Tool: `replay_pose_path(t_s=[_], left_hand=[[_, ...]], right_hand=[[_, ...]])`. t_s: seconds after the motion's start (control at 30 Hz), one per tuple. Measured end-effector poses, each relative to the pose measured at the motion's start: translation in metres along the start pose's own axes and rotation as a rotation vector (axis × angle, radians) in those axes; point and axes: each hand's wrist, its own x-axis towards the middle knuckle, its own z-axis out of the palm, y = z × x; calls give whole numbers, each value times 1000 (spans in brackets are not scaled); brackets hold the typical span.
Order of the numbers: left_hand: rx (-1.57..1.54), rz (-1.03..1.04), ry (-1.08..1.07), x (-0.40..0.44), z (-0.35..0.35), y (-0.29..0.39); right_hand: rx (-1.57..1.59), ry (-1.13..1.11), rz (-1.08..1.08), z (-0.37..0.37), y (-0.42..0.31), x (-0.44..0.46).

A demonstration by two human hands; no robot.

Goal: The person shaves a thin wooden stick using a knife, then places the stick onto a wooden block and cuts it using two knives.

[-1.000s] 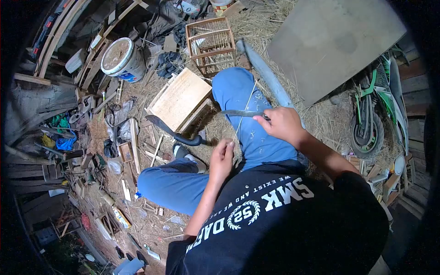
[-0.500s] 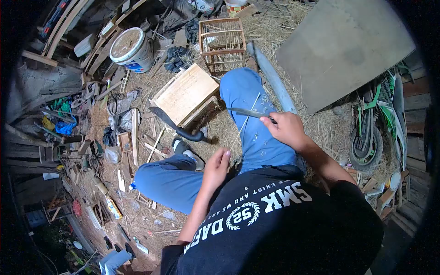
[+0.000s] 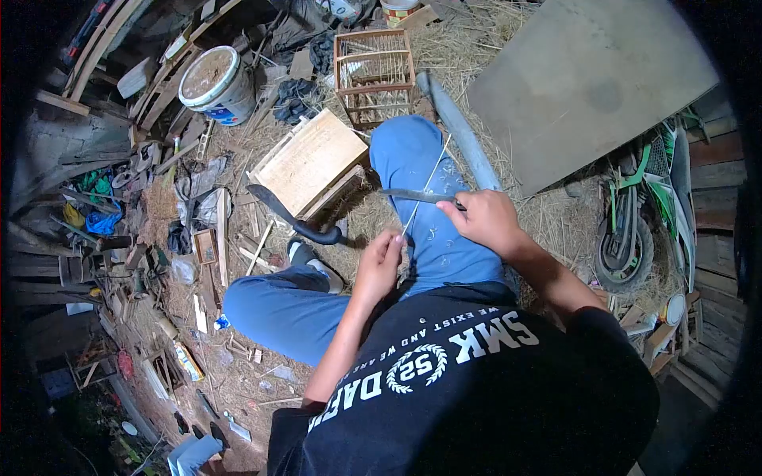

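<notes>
My left hand (image 3: pixel 379 268) is closed, its fingertips pinching the lower end of a thin wooden stick (image 3: pixel 438 163). The stick slants up across the blue-trousered right thigh. Wrapped round a knife's handle, my right hand (image 3: pixel 488 224) is closed too. The knife's blade (image 3: pixel 413 194) points left and crosses the stick over the thigh; whether it bites into the wood I cannot tell. Small pale shavings (image 3: pixel 432 234) lie on the trouser leg. Beyond the left hand, a curved dark blade with a black handle (image 3: pixel 327 236) leans against a wooden block (image 3: pixel 309 163).
A small wooden cage (image 3: pixel 373 107) stands past the knee, beside a grey pipe (image 3: pixel 464 135). A large flat board (image 3: pixel 587 87) lies to the right, above a green-and-white motorbike (image 3: pixel 631 230). At left are a white bucket (image 3: pixel 226 103) and scattered wood scraps over straw.
My left hand has risen slightly and now pinches the stick's lower end. The knife has shifted a little left along with my right hand, and the whole view has moved slightly.
</notes>
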Motion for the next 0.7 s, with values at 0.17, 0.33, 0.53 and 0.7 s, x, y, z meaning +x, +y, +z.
replay_pose_path(t_s=[0.17, 0.33, 0.53, 0.7], left_hand=[[107, -59, 58, -45, -20, -15], [140, -41, 111, -85, -31, -11], [137, 4, 217, -99, -41, -29], [122, 96, 163, -36, -11, -20]], right_hand=[[3, 35, 38, 4, 7, -1], [45, 40, 87, 6, 5, -2], [85, 59, 114, 7, 5, -2], [95, 41, 57, 1, -3, -1]])
